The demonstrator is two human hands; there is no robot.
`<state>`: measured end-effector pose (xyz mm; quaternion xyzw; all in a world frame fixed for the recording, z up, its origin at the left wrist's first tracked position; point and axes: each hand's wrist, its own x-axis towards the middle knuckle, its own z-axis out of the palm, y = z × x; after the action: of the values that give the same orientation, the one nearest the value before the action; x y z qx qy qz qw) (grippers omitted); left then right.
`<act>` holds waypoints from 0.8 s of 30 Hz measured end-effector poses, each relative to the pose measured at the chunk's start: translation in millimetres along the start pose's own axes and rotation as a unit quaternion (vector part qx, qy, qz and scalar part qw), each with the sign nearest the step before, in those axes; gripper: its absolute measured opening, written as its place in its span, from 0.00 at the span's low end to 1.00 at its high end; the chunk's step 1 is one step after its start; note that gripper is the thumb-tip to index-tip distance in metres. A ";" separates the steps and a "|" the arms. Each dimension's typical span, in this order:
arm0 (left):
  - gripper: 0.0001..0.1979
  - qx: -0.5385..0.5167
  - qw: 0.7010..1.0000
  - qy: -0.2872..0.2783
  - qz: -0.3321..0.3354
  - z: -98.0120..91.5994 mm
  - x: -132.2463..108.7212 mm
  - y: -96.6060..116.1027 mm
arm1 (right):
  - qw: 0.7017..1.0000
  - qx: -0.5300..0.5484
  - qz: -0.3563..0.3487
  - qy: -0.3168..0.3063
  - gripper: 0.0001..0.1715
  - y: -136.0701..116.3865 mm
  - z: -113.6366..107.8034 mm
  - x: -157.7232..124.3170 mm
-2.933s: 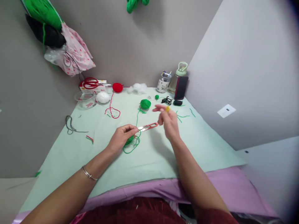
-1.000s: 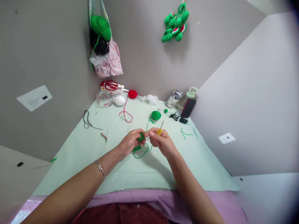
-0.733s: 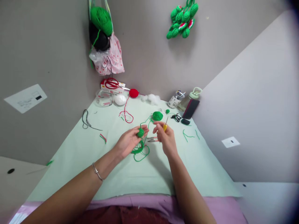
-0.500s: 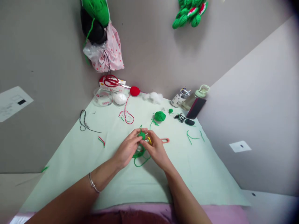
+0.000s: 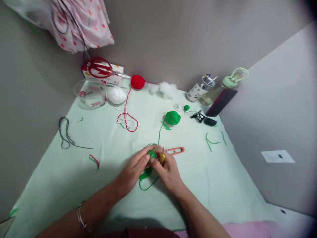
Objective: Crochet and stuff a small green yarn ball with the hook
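Note:
A small green crochet piece is pinched in my left hand, its fingers closed round it. My right hand grips a crochet hook with a yellow handle, the thin metal tip pointing up. The right thumb and fingertips also touch the crochet piece. Below both hands lies a coil of green yarn, partly covered by them. A strand runs from the hands to a green yarn ball farther back. Orange thread snips lie just beyond my right hand.
At the back left are red-handled scissors, a clear plastic bowl, white yarn and a red yarn ball. White stuffing, a pen cup, a bottle, a phone and glasses stand or lie rightward.
My view has moved nearer the table and tilted down, so the hanging green items are out of sight. The hook has turned more upright in my right hand. Both hands stay at the crochet piece.

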<state>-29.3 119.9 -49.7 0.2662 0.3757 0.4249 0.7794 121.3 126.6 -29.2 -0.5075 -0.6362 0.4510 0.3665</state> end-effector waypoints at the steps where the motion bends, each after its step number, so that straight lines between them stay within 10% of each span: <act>1: 0.25 0.005 1.000 0.017 -0.004 -0.6 0.9 -1.5 | 1.000 -0.028 -0.013 0.004 0.04 2.0 2.6 -0.7; 11: 0.29 -0.092 0.991 0.072 -0.071 1.4 -1.1 3.0 | 0.996 0.051 0.070 -0.019 0.07 4.9 6.8 6.1; 18: 0.21 -0.033 0.997 0.021 -0.066 -4.0 -0.1 5.2 | 0.981 -0.174 -0.079 -0.015 0.18 17.4 13.9 -11.4; 24: 0.27 -0.107 0.993 0.028 -0.027 3.7 -4.3 5.1 | 0.996 0.050 0.072 -0.015 0.11 0.1 7.1 -0.6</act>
<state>-30.2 118.4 -42.2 0.1590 0.3568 0.4484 0.8040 114.9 124.6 -31.6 -0.5258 -0.5804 0.5151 0.3484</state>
